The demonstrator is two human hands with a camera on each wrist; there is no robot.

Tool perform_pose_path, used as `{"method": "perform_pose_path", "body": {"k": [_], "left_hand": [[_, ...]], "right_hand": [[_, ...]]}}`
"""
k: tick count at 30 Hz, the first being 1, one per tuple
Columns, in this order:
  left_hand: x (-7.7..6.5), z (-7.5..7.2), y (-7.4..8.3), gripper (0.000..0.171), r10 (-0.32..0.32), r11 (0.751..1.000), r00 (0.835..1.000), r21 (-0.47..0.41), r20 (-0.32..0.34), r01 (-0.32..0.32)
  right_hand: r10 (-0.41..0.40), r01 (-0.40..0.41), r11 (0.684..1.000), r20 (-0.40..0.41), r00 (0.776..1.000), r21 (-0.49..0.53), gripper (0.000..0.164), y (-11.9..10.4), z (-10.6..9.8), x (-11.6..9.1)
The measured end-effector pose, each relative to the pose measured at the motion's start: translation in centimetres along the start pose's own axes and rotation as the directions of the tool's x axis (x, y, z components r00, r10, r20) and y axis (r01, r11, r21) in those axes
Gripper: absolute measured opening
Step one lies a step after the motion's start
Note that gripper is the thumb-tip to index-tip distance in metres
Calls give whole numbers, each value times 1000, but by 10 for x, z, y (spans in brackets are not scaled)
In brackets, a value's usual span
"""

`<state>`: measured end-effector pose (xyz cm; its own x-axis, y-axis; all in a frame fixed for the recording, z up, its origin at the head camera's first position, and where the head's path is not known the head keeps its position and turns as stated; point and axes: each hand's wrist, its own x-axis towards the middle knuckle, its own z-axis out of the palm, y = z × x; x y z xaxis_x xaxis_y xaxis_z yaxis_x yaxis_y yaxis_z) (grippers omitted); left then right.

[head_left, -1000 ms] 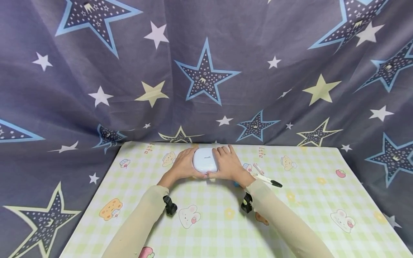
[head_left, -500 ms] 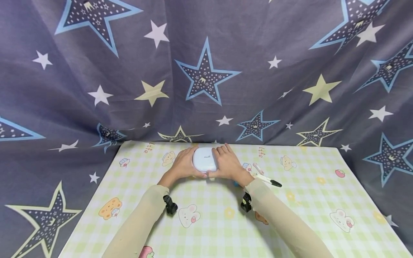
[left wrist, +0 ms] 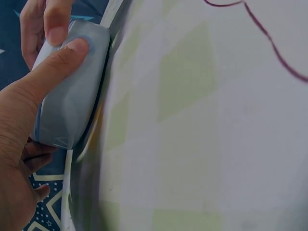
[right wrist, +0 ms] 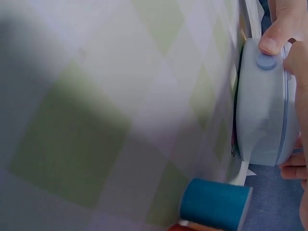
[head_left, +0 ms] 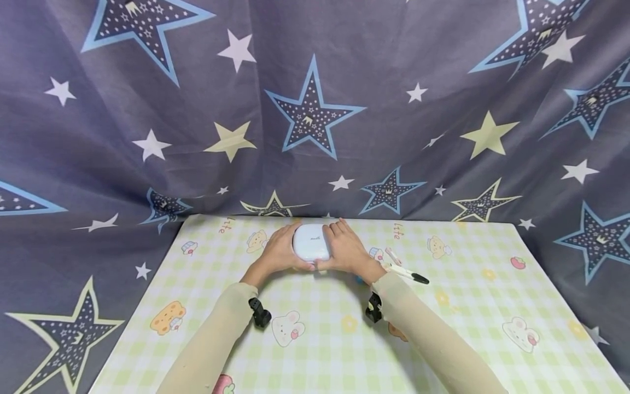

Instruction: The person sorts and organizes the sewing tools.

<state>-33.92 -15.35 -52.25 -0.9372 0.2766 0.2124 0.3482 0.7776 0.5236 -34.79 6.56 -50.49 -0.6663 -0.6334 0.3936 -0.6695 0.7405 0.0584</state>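
A small white rounded case (head_left: 311, 242) with dark lettering on its lid is held between both hands at the table's far middle. My left hand (head_left: 281, 250) grips its left side, fingers curled behind it. On the right side, my right hand (head_left: 344, 249) grips it with fingers over the lid. In the left wrist view, the left thumb (left wrist: 62, 60) rests at a round button on the front of the case (left wrist: 72, 101). The button (right wrist: 266, 61) also shows in the right wrist view, with both thumbs close by. The lid seam looks closed.
A blue thread spool (right wrist: 215, 204) lies beside the right hand, with something red partly in view below it. A white pen-like tool (head_left: 406, 273) with a black end and a small pinkish item (head_left: 394, 257) lie on the checked tablecloth (head_left: 315, 350). A starry curtain (head_left: 315, 180) hangs behind.
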Motion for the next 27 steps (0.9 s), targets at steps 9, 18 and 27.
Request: {"method": "perform_pose_path", "body": {"k": [9,18,27], "left_hand": [[3,1,-3,137,12,1000,1000,7,3,-12],[1,-1,-2,140,-17,999,999,29,31,16],[-1,-1,1,139,-15,999,999,29,29,14]], "right_hand": [[10,-10,1000,15,1000,23,95,1,-3,3],[40,-45,994,51,998,101,76,0,-14,11],[66,-86,986,139,988,141,85,6,-21,6]]}}
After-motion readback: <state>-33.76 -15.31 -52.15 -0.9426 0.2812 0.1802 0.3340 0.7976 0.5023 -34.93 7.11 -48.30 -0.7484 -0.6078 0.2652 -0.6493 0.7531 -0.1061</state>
